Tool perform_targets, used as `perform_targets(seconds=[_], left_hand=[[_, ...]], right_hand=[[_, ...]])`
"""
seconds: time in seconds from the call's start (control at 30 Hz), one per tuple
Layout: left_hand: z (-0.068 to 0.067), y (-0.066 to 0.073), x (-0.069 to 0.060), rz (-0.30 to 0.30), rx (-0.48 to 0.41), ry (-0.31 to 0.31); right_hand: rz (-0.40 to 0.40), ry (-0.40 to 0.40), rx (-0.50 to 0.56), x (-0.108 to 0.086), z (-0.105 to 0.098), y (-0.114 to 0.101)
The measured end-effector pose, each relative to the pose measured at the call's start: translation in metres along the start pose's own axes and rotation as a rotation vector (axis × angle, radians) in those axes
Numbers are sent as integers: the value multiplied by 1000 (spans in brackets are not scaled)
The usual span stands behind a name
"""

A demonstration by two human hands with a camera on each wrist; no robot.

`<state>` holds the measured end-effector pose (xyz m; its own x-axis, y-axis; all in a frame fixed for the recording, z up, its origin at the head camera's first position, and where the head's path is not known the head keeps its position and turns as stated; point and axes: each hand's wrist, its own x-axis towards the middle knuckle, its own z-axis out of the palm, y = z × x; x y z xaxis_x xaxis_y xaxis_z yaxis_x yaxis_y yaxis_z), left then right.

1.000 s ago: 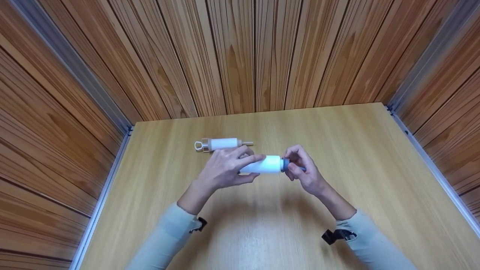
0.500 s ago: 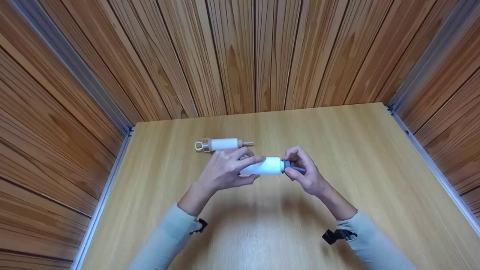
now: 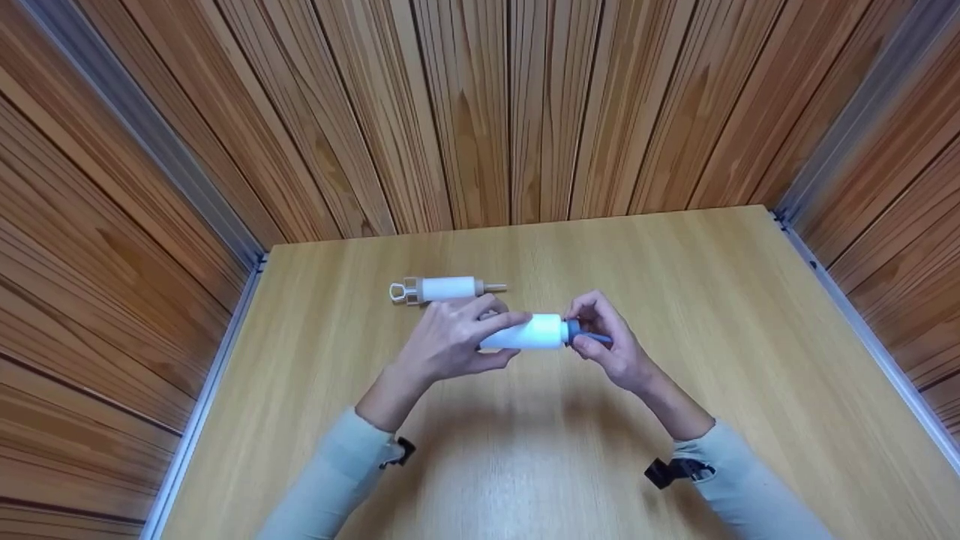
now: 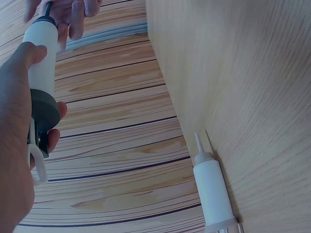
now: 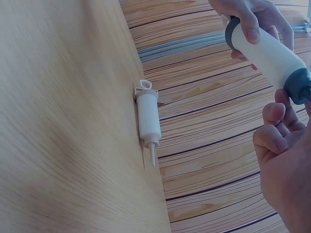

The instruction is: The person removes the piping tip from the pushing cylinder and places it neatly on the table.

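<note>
My left hand (image 3: 454,339) grips the white barrel (image 3: 544,331) of an icing syringe, held level above the table. In the left wrist view, a dark grey collar (image 4: 44,109) and a white ring handle (image 4: 40,167) show at its rear end. At the front end, my right hand (image 3: 613,346) pinches the dark grey nozzle cap (image 3: 573,331) between thumb and fingers. The thin nozzle (image 3: 598,338) points right, past the right thumb. Part of the barrel is hidden under the left hand. Whether the cap is fully seated on the barrel, I cannot tell.
A second icing syringe (image 3: 448,288), white with beige ends, lies on the wooden table (image 3: 675,285) just behind the left hand. Wood-panelled walls (image 3: 480,112) stand at the back and both sides, with metal rails (image 3: 202,420) along the table's side edges.
The right thumb and fingers have shifted slightly around the nozzle cap. The held syringe has dropped a touch. The left hand keeps its grip, and the second syringe stays put.
</note>
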<state>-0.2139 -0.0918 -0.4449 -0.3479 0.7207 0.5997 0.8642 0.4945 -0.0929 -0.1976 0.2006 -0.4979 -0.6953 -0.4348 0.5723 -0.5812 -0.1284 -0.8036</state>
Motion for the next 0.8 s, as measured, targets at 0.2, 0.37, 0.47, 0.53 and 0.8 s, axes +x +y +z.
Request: perform_targets(seconds=[0.2, 0.37, 0.47, 0.53, 0.8], left_hand=[[1, -2, 0, 9, 9, 41], [1, -3, 0, 19, 11, 63], [1, -3, 0, 20, 8, 59], [0, -3, -1, 18, 8, 54], [-2, -3, -3, 9, 4, 36]], right_hand=[[3, 17, 50, 1, 2, 1], [-15, 32, 29, 3, 4, -1], [-22, 35, 22, 4, 5, -2], [-27, 36, 12, 4, 5, -3], [-49, 25, -18, 3, 2, 0]])
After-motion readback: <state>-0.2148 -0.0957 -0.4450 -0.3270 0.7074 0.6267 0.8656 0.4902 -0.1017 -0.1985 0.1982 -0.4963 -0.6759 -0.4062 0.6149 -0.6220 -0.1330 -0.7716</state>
